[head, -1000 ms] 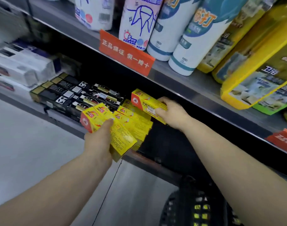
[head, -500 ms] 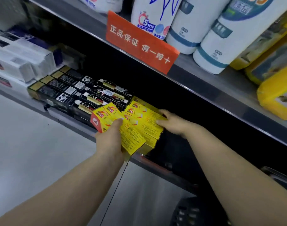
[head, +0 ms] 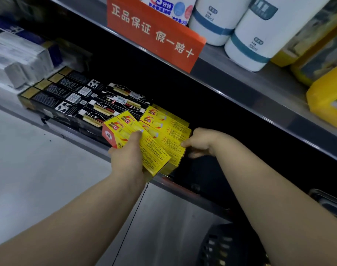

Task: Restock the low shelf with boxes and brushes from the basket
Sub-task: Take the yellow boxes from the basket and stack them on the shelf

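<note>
While left hand (head: 128, 160) fingers grip flat yellow cartons (head: 118, 131), right hand (head: 204, 142) fingers pinch the stack (head: 169, 131) — rectangular cardboard.

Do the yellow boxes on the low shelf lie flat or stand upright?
Flat: the yellow boxes lie on their broad faces, printed sides up.

- Orange sign (head: 154, 33) on the upper shelf edge: "正品保证 假一赔十".
- Leftmost white bottle (head: 169, 8): "5分钟" in blue.
- Middle white bottle (head: 209, 18): "600ml".
- Right white bottle (head: 253, 45): "500ml".
- Black boxes (head: 104, 107): gold label, apparently "小二黑".
- Yellow boxes (head: 163, 127): print too small to read.
</note>
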